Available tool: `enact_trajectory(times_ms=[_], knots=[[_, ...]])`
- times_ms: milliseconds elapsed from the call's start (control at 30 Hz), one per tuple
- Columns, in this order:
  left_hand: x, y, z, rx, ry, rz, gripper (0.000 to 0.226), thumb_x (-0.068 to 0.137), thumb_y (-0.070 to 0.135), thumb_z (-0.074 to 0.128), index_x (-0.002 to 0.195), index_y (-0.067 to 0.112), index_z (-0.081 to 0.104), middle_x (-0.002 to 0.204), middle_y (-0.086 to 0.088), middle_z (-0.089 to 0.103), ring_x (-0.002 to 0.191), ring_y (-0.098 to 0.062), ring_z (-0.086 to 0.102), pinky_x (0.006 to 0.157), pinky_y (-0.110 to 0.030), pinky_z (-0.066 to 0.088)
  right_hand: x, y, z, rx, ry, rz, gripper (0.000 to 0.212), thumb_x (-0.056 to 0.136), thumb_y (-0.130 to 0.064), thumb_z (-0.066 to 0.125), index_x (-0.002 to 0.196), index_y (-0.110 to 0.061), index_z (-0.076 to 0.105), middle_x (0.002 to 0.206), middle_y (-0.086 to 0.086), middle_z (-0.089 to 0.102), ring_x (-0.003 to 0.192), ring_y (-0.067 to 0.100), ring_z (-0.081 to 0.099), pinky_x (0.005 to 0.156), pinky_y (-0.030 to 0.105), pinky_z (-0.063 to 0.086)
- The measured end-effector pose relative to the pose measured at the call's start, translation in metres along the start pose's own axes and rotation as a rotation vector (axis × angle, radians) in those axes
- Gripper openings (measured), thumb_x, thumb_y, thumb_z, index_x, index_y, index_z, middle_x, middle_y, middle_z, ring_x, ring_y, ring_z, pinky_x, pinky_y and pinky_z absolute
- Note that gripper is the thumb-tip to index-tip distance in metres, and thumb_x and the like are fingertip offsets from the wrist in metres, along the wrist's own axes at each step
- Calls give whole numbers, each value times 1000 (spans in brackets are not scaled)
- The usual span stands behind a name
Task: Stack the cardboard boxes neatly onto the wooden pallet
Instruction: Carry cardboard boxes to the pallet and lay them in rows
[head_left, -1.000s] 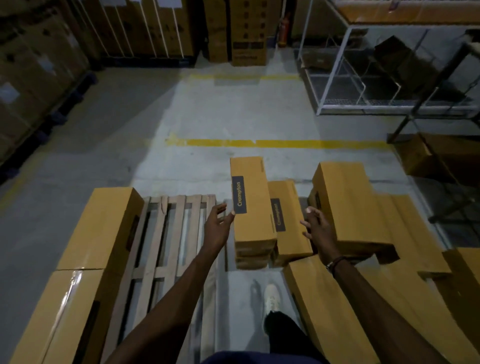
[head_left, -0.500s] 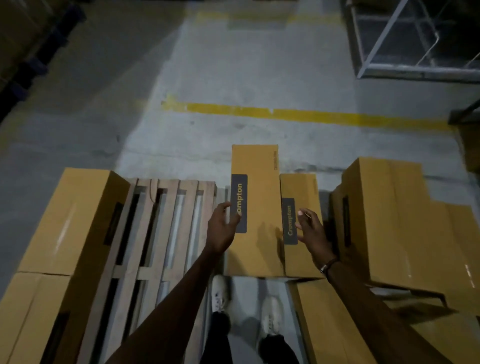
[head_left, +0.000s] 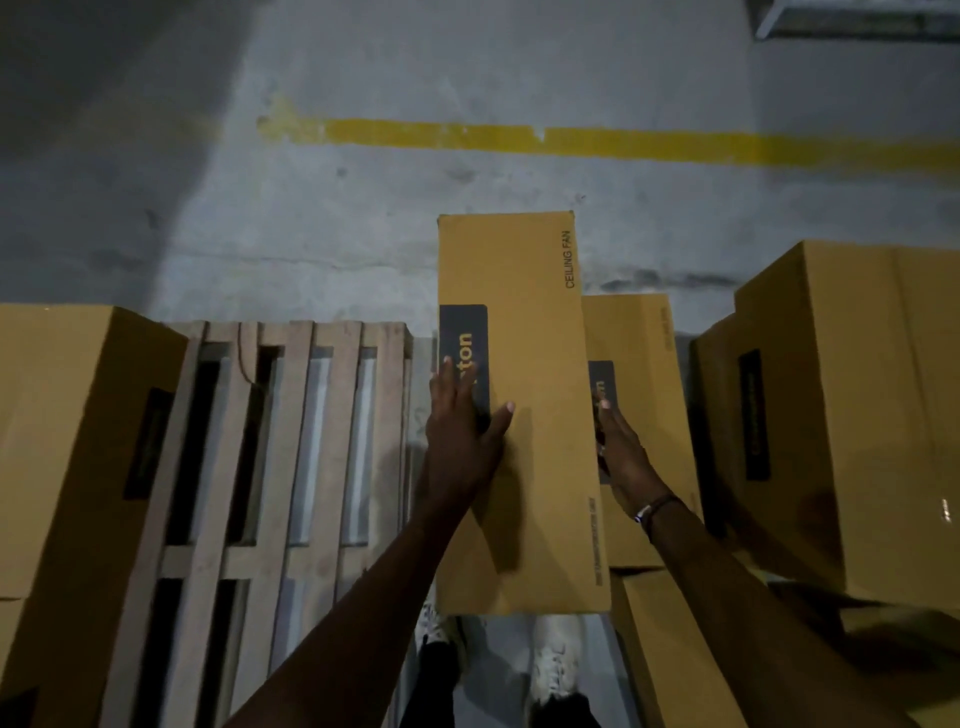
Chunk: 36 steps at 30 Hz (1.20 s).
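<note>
You are pressing your left hand (head_left: 462, 415), fingers straight, and right hand (head_left: 621, 447) against the long sides of a tall, stiff-looking brown cardboard box (head_left: 524, 374) standing just beside the slatted wooden pallet (head_left: 291, 441)'s right edge.

We cannot see the right hand's (head_left: 621, 457) fingers behind the tall box (head_left: 519, 415). The left hand (head_left: 460, 421) covers part of its label (head_left: 465, 332). The left box (head_left: 67, 467) and the pallet (head_left: 291, 467) run off the frame.
</note>
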<state>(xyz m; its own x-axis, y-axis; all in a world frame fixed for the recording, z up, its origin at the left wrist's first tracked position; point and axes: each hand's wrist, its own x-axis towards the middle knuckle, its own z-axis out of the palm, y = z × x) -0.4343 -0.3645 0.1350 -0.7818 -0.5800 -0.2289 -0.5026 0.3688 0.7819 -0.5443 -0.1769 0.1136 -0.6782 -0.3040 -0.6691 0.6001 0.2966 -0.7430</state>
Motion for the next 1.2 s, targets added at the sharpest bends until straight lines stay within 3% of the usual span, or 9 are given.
enact_trajectory(times_ms=[167, 267, 400, 533, 633, 867, 1033, 1133, 1200], knots=[[1, -14, 3, -10, 31, 15, 86, 94, 65, 55, 164, 25, 27, 175, 4, 5, 161, -17, 3, 125, -51, 12, 26, 16, 5, -30, -46, 38, 46, 107, -59, 43, 151, -46, 48, 142, -16, 62, 126, 15, 62, 115, 50, 47], [2, -17, -2, -28, 47, -4, 94, 89, 71, 55, 165, 24, 25, 175, 4, 6, 161, -18, 3, 125, -47, 10, 30, 19, 15, 27, -69, 34, 71, 95, -73, 52, 154, -33, 49, 147, 5, 62, 133, 28, 60, 114, 57, 46], [2, -9, -11, -17, 25, -48, 104, 82, 72, 63, 166, 28, 22, 175, 2, 0, 161, -20, 0, 125, -50, 10, 17, 6, 32, 115, -41, 43, 50, 111, -50, 38, 158, -33, 44, 149, 7, 60, 137, 30, 57, 115, 55, 45], [5, 0, -19, -62, 1, -166, 114, 74, 78, 72, 164, 39, 16, 174, -1, -15, 161, -26, -3, 124, -54, 13, 6, -2, 41, 141, -50, 14, 46, 114, -43, 34, 157, -34, 44, 144, 4, 63, 131, 24, 61, 111, 48, 50], [3, -2, -22, -54, -5, -184, 115, 74, 78, 72, 165, 39, 14, 174, -1, -11, 161, -28, -1, 125, -57, 12, 1, -5, 43, 154, -51, -8, 44, 114, -39, 36, 157, -32, 45, 138, 4, 67, 126, 26, 64, 106, 47, 54], [-7, 5, -26, -24, -18, -229, 118, 69, 84, 64, 165, 37, 14, 175, -1, -10, 161, -28, -1, 125, -59, 10, -7, -11, 41, 88, -37, -47, 40, 113, -35, 42, 151, -27, 53, 118, 2, 76, 116, 35, 68, 102, 56, 53], [-11, 20, -31, -41, -40, -223, 117, 69, 84, 63, 165, 40, 13, 174, 0, -9, 160, -30, 1, 124, -62, 14, -23, -28, 33, 33, -69, -88, 42, 113, -36, 44, 154, -31, 50, 144, 5, 64, 130, 29, 62, 105, 51, 54], [-8, 30, -33, -63, -39, -207, 117, 70, 83, 65, 165, 40, 14, 174, -1, -6, 160, -31, 3, 123, -62, 15, -34, -40, 28, 44, -23, -91, 39, 113, -38, 43, 152, -39, 48, 143, -14, 59, 123, 7, 61, 101, 35, 54], [-5, 34, -34, -87, -49, -205, 117, 69, 81, 68, 165, 39, 15, 174, -2, -4, 159, -32, 5, 123, -62, 18, -38, -42, 26, 18, 10, -101, 41, 110, -48, 46, 151, -49, 47, 148, -11, 58, 127, 11, 60, 104, 40, 53]])
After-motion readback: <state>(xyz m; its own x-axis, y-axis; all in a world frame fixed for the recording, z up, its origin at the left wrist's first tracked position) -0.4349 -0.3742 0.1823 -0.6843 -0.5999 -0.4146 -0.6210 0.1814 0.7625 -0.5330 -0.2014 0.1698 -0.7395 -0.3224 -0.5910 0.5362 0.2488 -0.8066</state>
